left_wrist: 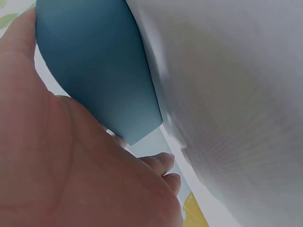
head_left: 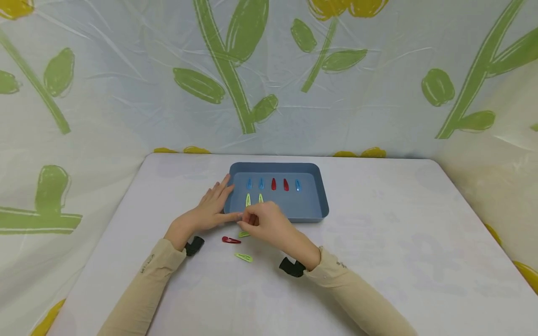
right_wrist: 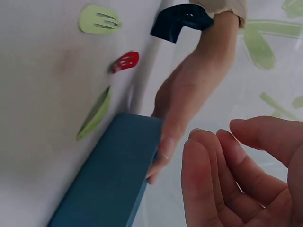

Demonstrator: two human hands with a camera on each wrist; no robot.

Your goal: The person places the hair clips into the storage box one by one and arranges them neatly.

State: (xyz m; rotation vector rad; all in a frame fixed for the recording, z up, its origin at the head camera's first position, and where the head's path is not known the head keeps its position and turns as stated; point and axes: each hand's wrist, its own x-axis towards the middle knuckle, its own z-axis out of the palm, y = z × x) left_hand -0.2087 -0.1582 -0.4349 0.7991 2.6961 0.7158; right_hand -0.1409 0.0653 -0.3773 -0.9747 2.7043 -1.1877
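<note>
Against the left wall of a blue-grey tray (head_left: 304,207) my left hand (head_left: 206,210) rests with its fingers spread along the side and its thumb at the front corner. My right hand (head_left: 271,226) hovers over the tray's front edge, fingers loosely bent and nothing between thumb and fingertips in the right wrist view. Inside the tray, blue hair clips (head_left: 261,183) and red hair clips (head_left: 273,184) form a back row. Two yellow-green hair clips (head_left: 248,199) lie in front of them, the right one partly hidden by my right hand.
On the white table (head_left: 386,233) before the tray lie a red hair clip (head_left: 231,240) and a green hair clip (head_left: 244,257). Another green hair clip (right_wrist: 96,115) is close to the tray's front wall. A flower-patterned sheet (head_left: 138,93) hangs behind the table.
</note>
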